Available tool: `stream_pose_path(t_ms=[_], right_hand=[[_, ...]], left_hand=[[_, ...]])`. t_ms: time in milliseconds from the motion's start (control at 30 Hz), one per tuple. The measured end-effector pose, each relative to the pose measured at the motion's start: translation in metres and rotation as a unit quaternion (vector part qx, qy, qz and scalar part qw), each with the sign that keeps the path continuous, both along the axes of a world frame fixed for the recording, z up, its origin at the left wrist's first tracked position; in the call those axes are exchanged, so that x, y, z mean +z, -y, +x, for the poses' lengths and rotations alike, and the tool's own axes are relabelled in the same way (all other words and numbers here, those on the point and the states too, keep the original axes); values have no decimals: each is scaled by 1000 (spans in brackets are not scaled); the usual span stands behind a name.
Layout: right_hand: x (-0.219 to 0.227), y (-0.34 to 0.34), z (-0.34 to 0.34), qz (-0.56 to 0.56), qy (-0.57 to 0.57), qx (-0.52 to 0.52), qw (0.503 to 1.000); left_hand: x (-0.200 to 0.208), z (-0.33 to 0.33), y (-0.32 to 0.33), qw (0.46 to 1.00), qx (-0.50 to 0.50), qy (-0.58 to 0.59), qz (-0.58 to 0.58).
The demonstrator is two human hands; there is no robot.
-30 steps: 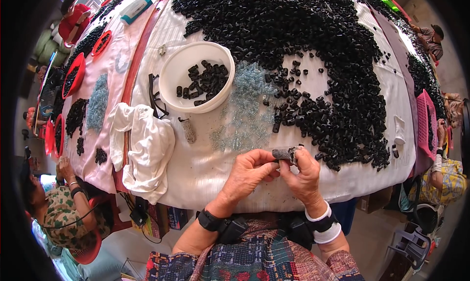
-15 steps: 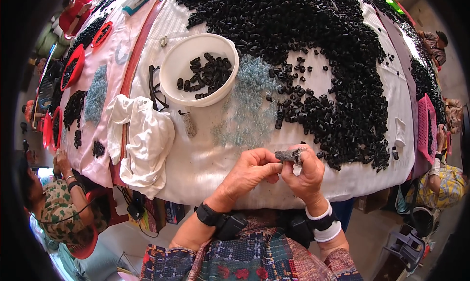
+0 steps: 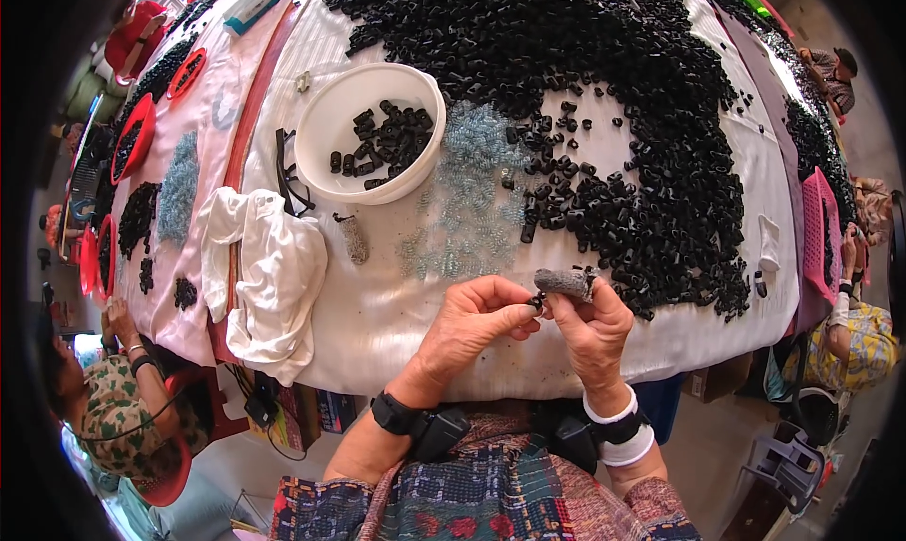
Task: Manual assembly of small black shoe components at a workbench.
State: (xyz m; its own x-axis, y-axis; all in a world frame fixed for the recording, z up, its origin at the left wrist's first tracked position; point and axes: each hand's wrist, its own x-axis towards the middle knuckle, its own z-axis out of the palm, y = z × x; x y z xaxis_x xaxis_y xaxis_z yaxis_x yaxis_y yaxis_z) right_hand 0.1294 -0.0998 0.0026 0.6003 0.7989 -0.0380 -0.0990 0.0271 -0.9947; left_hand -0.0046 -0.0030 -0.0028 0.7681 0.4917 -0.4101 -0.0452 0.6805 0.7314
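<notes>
Over the near edge of the cloth, my left hand (image 3: 472, 326) pinches a small black plastic piece (image 3: 536, 301) between thumb and forefinger. My right hand (image 3: 593, 332) is closed on a grey fuzzy fabric roll (image 3: 563, 282), whose rounded end points left above the black piece. The two hands almost meet, and whether the right fingertips also touch the black piece is hard to see. Farther away stands a white bowl (image 3: 311, 164) with black cylindrical pieces (image 3: 392, 135) in it. Light-blue translucent springs (image 3: 472, 192) lie scattered beside the bowl.
A large heap of black pieces (image 3: 661, 201) covers the far and right parts of the white-covered table. Left lie a crumpled white cloth (image 3: 269, 277) and a second grey roll (image 3: 354, 239). People sit at both sides, near red bowls (image 3: 135, 137) and a pink basket (image 3: 819, 234).
The grey roll has turned in my right hand and its rounded end shows more. My left fingertips have shifted slightly, with a black piece now visible in them. The whole view has shifted slightly.
</notes>
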Motion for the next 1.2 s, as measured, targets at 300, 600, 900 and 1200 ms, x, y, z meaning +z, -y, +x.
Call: stream_pose_path(t_ms=[300, 600, 900, 1200], right_hand=[[-12, 0, 8, -1, 204, 13, 979], [-4, -2, 13, -22, 211, 44, 976], [3, 0, 10, -43, 259, 51, 964], [5, -2, 5, -52, 303, 41, 951]], left_hand=[[-1, 0, 3, 1000, 4, -11, 19], [-5, 1, 5, 999, 2, -15, 37], [-8, 0, 6, 998, 4, -27, 58], [-5, 4, 6, 997, 16, -65, 45]])
